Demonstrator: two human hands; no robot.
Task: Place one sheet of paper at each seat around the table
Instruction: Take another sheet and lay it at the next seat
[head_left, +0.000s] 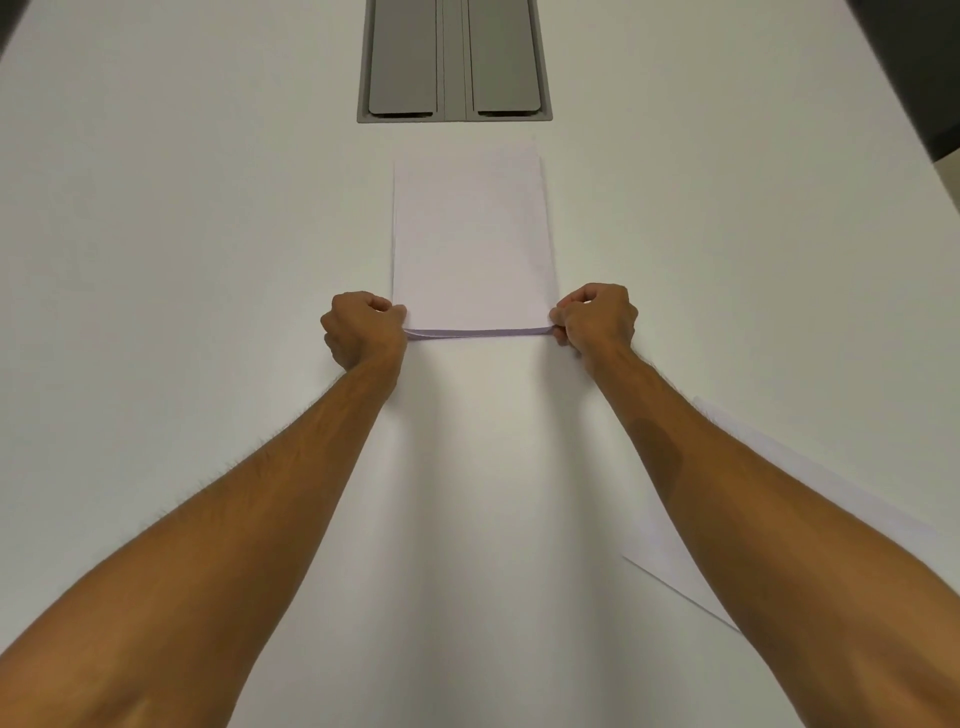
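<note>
While we pinch paper stack (470, 239) near corners, left hand (363, 328) and right hand (597, 319) closed: risk lifting several sheets, fanning stack.

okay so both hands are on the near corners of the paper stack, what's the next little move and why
Probably peel just the top sheet off the stack. The left hand and right hand pinch its near corners, where the layers fan slightly, and only one loose sheet lies nearer, under the right forearm, so other seats likely need theirs.
</note>
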